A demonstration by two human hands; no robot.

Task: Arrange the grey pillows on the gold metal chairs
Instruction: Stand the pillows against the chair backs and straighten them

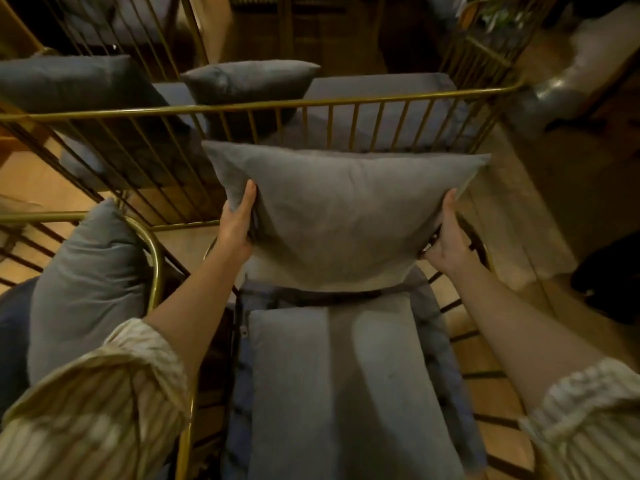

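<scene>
- Holding a grey pillow (346, 216) by its two short ends, the person has the left hand (239, 226) and the right hand (446, 240) closed on it, one at each side.
- Each grip is a firm pinch: thumb on the near face, fingers wrapped behind the fabric and out of sight.
- Just below the grip lies the grey seat cushion (346, 386) of the near gold metal chair (157, 258); whether the pillow's lower edge touches the chair I cannot tell.
- Beyond the grip runs the gold rail (263, 106) of a barred seat back, with a grey cushion behind the bars.
- Left of the left grip, a second grey pillow (86, 289) leans against a curved gold arm.
- Farther past the rail, up and left of the grip, a third pillow (249, 81) stands on the far seat, and a fourth (69, 81) lies at the left edge.
- Striped sleeves (104, 403) are pushed up both forearms.
</scene>
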